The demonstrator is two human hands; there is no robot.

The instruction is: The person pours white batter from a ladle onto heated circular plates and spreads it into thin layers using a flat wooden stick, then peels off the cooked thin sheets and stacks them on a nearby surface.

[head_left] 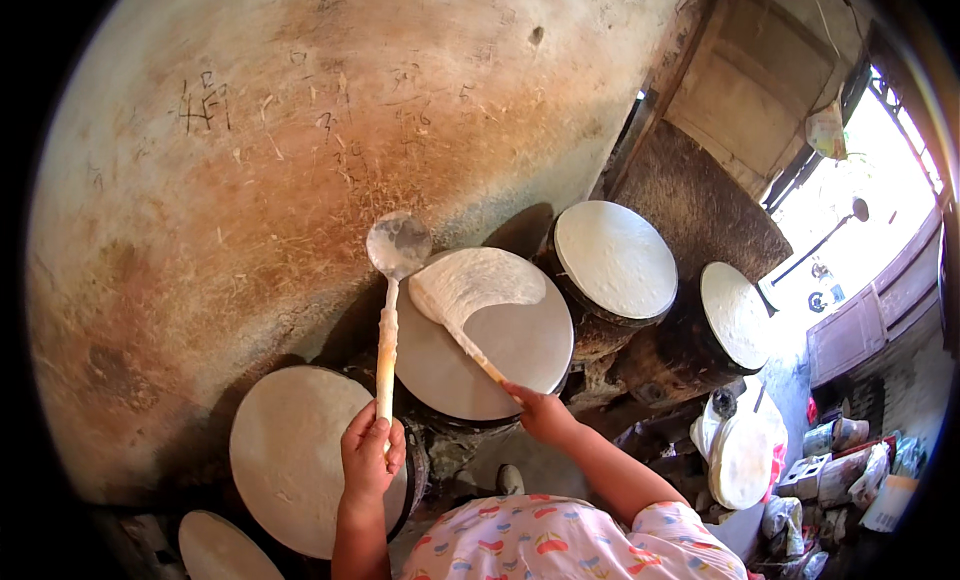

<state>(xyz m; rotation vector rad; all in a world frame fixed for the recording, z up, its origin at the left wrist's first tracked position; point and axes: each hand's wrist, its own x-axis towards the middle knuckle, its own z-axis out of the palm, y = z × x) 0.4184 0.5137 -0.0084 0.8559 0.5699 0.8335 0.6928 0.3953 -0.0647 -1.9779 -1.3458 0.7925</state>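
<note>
My left hand [372, 450] is closed around the pale handle of a ladle [388, 325], held upright with its round metal bowl at the top, near the wall. My right hand [540, 412] grips the thin wooden handle of a spreader [485, 364]. Its far end is coated in white batter and rests on the middle round griddle [510, 352]. A wide curved band of batter [485, 278] covers that griddle's far side; the rest of its grey surface is bare. The spreader's head is hidden in the batter.
White layers cover the round griddles at the left [300, 460], back right [615, 258] and far right [735, 315]. Part of another pale disc [225, 548] shows at lower left. A pale round stack [745, 450] stands near cluttered bags and packages at right. A stained wall [250, 180] rises behind.
</note>
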